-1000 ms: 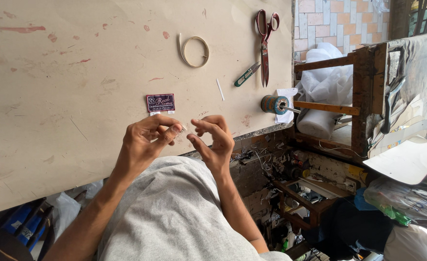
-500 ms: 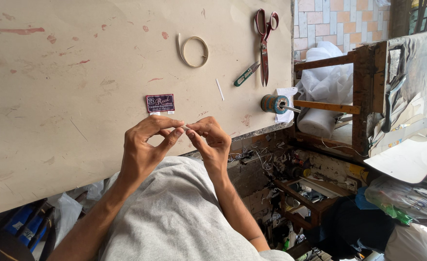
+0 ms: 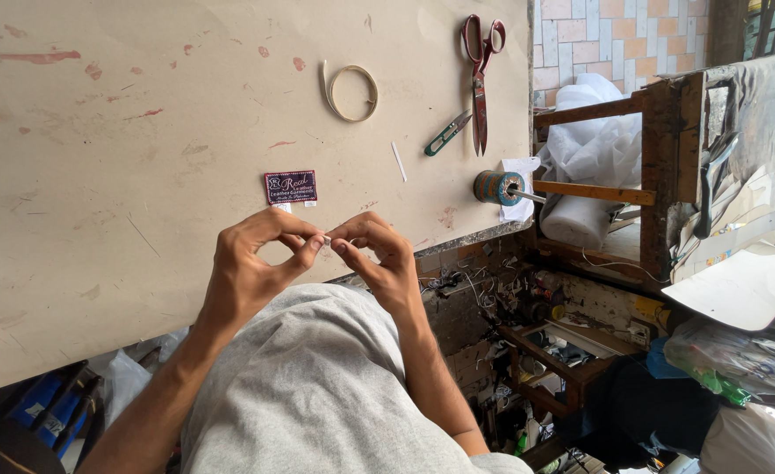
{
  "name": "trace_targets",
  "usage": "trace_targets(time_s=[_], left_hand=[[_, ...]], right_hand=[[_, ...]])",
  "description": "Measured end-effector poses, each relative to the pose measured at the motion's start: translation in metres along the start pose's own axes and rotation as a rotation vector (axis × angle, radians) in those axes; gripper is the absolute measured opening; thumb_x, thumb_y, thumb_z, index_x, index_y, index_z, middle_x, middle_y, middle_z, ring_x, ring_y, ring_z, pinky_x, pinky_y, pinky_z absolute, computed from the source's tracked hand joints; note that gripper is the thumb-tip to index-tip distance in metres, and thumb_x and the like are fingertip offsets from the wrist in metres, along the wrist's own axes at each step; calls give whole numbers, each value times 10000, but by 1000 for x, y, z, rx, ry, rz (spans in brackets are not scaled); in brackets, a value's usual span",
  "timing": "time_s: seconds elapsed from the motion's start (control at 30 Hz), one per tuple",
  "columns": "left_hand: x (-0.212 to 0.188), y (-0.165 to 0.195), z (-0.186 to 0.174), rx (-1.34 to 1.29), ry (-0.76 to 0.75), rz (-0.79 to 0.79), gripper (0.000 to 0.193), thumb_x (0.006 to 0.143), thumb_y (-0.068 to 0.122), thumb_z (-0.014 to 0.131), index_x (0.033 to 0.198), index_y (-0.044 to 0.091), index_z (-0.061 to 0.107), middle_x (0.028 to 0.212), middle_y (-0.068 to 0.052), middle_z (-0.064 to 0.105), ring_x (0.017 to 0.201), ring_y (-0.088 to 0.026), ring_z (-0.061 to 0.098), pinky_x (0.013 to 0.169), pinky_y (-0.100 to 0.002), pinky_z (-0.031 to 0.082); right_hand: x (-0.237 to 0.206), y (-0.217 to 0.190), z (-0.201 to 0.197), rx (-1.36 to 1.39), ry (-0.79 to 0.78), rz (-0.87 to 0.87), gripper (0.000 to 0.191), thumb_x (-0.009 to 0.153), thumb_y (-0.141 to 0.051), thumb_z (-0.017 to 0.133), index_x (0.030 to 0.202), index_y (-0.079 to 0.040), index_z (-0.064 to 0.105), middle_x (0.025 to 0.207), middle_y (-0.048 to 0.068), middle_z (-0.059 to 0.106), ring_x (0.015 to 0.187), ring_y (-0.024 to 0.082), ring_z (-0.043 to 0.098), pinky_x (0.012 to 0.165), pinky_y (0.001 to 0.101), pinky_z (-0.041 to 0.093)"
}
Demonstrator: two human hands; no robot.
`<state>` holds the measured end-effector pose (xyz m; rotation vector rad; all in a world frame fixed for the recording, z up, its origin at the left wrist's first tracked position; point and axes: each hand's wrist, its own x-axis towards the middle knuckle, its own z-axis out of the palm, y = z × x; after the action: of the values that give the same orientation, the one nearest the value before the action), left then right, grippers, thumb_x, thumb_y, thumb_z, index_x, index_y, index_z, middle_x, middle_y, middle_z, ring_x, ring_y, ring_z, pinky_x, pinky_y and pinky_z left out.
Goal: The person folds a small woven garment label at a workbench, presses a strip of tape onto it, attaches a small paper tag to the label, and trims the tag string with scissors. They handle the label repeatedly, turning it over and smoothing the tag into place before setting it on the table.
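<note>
1. Two hands meet in front of the person's chest, and between their fingertips is a tiny white piece [image 3: 327,238]; it is too small to say what it is. Most of it is covered by the fingers.
2. The lower left corner is cut off by the frame, so the blue things under the table edge cannot be identified. The shelves at the right are crowded and dark, and their contents are hard to tell apart.
3. On the beige table [image 3: 98,158] lies a dark woven label [image 3: 290,187], just beyond the hands. Farther away are a coil of pale strip [image 3: 352,92], a thin white sliver [image 3: 399,161], small green thread snips [image 3: 447,133] and big red-handled scissors [image 3: 479,70]; the snips and the scissors lie close to each other.
4. A spool of thread [image 3: 495,187] sits at the table edge on a white scrap, with a wooden frame [image 3: 616,149] and white plastic bags next to it.
5. Nothing stands between the camera and the hands; only the grey shirt fills the lower part of the view.
6. The left hand [image 3: 251,268] pinches the white piece between thumb and forefinger, the other fingers curled. The right hand [image 3: 383,259] pinches the same piece from the other side, its fingers bent closely together. Both hands are held above the near table edge, not touching the table.
</note>
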<state>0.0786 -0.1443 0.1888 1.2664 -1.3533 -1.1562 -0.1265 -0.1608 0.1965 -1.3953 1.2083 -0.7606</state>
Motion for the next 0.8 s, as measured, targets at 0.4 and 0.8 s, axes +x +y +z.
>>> trace_targets(time_s=[0.4, 0.8], left_hand=[[-10, -25, 19, -344, -17, -381, 188, 909, 202, 764, 987, 33, 743, 792, -51, 751, 765, -104, 747, 713, -269, 630], [-1, -17, 6, -416, -146, -488, 205, 915, 216, 731, 1003, 34, 762, 815, -72, 760, 790, -125, 740, 773, -274, 614]], right_hand=[[-1, 2, 7, -335, 112, -396, 285, 909, -26, 814, 1156, -135, 725, 1148, 32, 735, 1042, 154, 759, 841, 281, 678], [1, -1, 4, -437, 121, -519, 269, 859, -24, 845, 1083, -143, 756, 1060, 6, 741, 980, 143, 749, 811, 277, 648]])
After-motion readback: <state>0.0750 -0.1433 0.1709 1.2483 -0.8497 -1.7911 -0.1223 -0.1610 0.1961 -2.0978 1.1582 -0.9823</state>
